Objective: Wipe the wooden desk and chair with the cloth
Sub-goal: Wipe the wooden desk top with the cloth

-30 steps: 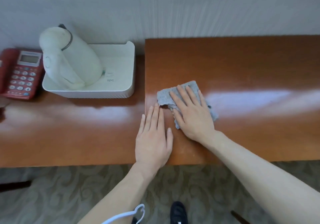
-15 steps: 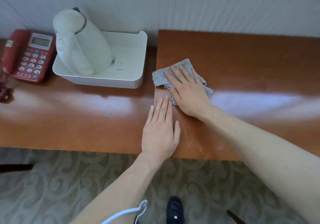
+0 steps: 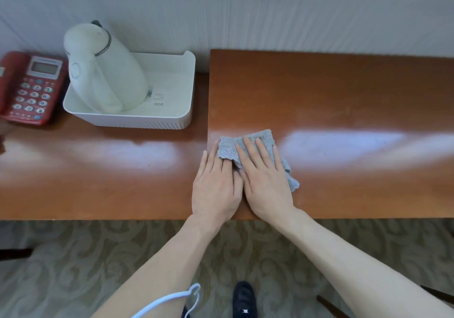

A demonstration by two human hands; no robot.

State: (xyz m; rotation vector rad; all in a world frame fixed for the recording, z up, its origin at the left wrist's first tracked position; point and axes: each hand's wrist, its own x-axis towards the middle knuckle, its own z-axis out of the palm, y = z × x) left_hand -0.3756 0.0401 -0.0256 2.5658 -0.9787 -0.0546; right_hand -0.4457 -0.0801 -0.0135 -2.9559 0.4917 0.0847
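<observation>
Grey cloth [image 3: 255, 150] flat on wooden desk [image 3: 344, 101] near front edge, long axis diagonal from far-left to near-right, pinned under right hand [image 3: 266, 182] with fingers straight and pressing, left hand [image 3: 216, 190] flat alongside, fingertips under cloth's left corner, gripping nothing.

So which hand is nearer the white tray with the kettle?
Left. The left hand lies flat just right of the white tray; the right hand presses the cloth farther right.

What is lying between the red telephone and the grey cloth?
In the head view, the white tray holding the kettle lies between telephone and cloth.
</observation>
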